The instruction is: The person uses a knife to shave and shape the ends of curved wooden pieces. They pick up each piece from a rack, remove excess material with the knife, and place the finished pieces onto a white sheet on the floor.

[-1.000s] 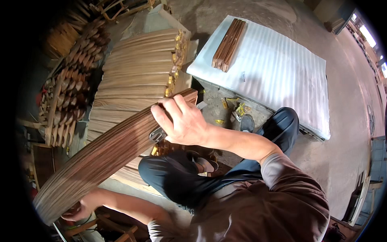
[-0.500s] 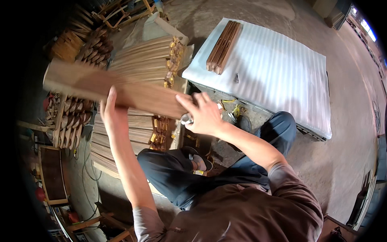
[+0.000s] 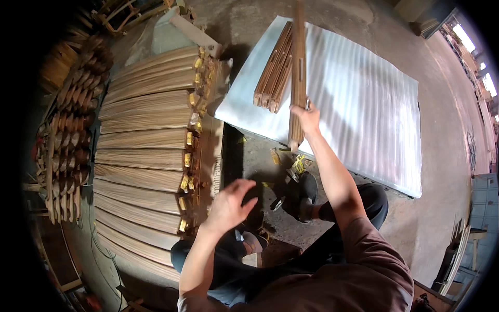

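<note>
A long brown wooden slat (image 3: 298, 67) with a slot in its side stands out lengthwise over the foam-covered platform (image 3: 358, 104). My right hand (image 3: 307, 117) grips it near its lower end, fingers closed round it. Just left of it, a small bundle of similar slats (image 3: 273, 70) lies on the white foam sheet. My left hand (image 3: 228, 205) is in the air above my legs, with fingers and thumb apart and nothing in it. Nearest to that hand is the large stack of wooden slats (image 3: 145, 140), with yellow marks on many of the ends.
Curved wooden parts (image 3: 67, 151) are piled at the far left. Between the stack and the platform, yellow straps (image 3: 300, 164) lie on the concrete floor near my shoes (image 3: 306, 192). Cables (image 3: 104, 255) run along the floor at lower left.
The slat, held across the stack in both hands before, has swung right over the foam sheet in my right hand alone. My left hand has let go and moved right and down.
</note>
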A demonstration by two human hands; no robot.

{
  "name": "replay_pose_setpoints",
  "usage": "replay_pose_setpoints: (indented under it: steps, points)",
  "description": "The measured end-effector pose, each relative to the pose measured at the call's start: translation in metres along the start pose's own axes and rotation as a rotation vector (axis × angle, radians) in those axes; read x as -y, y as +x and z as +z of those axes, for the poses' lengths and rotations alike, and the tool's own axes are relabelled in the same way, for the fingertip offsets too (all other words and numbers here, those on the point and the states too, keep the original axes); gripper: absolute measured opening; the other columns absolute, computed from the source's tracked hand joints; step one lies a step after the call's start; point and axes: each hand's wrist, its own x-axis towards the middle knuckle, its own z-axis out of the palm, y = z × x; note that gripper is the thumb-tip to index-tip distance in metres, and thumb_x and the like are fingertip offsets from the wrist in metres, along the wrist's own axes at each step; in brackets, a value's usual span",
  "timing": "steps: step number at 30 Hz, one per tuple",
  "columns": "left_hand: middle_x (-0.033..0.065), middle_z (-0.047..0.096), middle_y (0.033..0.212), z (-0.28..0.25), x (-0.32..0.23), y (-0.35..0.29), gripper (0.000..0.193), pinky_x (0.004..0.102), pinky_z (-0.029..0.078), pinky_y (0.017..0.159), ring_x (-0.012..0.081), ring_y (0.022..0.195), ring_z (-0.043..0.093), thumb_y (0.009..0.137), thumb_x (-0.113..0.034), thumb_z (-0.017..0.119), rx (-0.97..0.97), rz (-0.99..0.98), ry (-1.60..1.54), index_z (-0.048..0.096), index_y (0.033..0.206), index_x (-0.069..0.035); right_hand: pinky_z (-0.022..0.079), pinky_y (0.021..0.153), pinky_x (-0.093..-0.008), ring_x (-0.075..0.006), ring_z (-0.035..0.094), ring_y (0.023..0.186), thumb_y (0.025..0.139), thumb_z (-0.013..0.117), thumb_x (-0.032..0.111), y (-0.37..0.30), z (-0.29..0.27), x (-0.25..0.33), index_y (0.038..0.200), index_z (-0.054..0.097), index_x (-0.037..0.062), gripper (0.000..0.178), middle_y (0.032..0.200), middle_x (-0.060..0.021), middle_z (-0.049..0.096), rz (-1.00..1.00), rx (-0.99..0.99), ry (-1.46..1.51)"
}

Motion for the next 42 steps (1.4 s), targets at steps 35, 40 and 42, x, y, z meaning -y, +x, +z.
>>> replay_pose_setpoints:
  steps: [35, 40, 42]
  points:
    - [0.0145, 0.059, 0.123, -0.009, 0.019, -0.013, 0.062, 0.0435, 0.048, 0.098, 0.0335, 0.111, 0.061, 0.075, -0.018, 0.081, 0.319, -0.202, 0.386, 0.058, 0.130, -0.005, 0.054, 0.092, -0.0422, -0.0332, 0.066, 0.112, 0.083, 0.069, 0.027, 0.099, -0.015, -0.112, 0.108, 0.071, 0.0056, 0.033, 0.117, -0.0186, 0.069, 0.076, 0.400, -1.396]
    - [0.0113, 0.060, 0.123, -0.027, 0.014, -0.031, 0.056, 0.0421, 0.053, 0.090, 0.0316, 0.110, 0.062, 0.081, -0.021, 0.077, 0.189, -0.092, 0.293, 0.056, 0.132, -0.009, 0.053, 0.087, -0.0440, -0.0337, 0.071, 0.094, 0.080, 0.074, 0.020, 0.031, 0.006, -0.078, 0.102, 0.073, 0.0019, 0.028, 0.095, -0.0224, 0.072, -0.201, 1.009, -1.385]
    - [0.0127, 0.062, 0.123, -0.048, -0.010, -0.021, 0.051, 0.0401, 0.055, 0.091, 0.0330, 0.111, 0.063, 0.085, -0.024, 0.073, 0.251, -0.089, 0.301, 0.058, 0.130, -0.007, 0.052, 0.087, -0.0426, -0.0304, 0.069, 0.097, 0.079, 0.076, 0.020, -0.020, 0.010, -0.065, 0.100, 0.072, 0.0022, 0.027, 0.096, -0.0205, 0.072, -0.239, 1.409, -1.214]
